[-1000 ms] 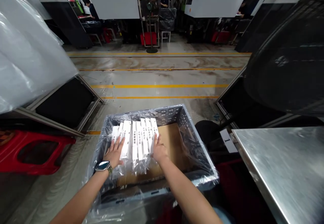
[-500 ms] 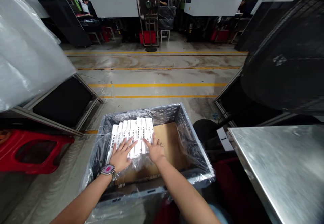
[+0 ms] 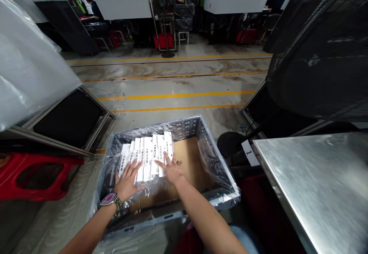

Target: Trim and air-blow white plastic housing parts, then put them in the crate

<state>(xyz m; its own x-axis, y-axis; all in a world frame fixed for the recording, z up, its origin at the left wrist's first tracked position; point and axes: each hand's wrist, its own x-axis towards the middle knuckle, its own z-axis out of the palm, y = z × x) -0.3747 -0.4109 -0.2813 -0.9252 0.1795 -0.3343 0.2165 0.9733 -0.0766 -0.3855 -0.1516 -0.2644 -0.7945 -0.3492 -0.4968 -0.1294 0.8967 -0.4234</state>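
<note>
Left of the grey plastic crate (image 3: 166,217) is a red plastic stool (image 3: 67,166), with translucent plastic sheeting (image 3: 28,66) above it. Inside the crate's left half, a row of slim white parts with small dark openings (image 3: 147,150) lies side by side; whether each stands on edge or leans on its neighbour is hard to tell. The left hand (image 3: 126,185), a smartwatch (image 3: 108,199) on its wrist, rests with fingers spread wide over the row's left part. The right hand (image 3: 174,171), fingers also fanned, touches the row's right end; neither grasps a part. Set this way, the hands probably brace the row from both sides. A cardboard sheet (image 3: 188,154) covers the crate's floor and a clear plastic liner (image 3: 211,162) drapes its walls, likely to guard against scuffs. Right of the crate are a card marked 1 (image 3: 250,153) and a metal-topped table (image 3: 316,177).
</note>
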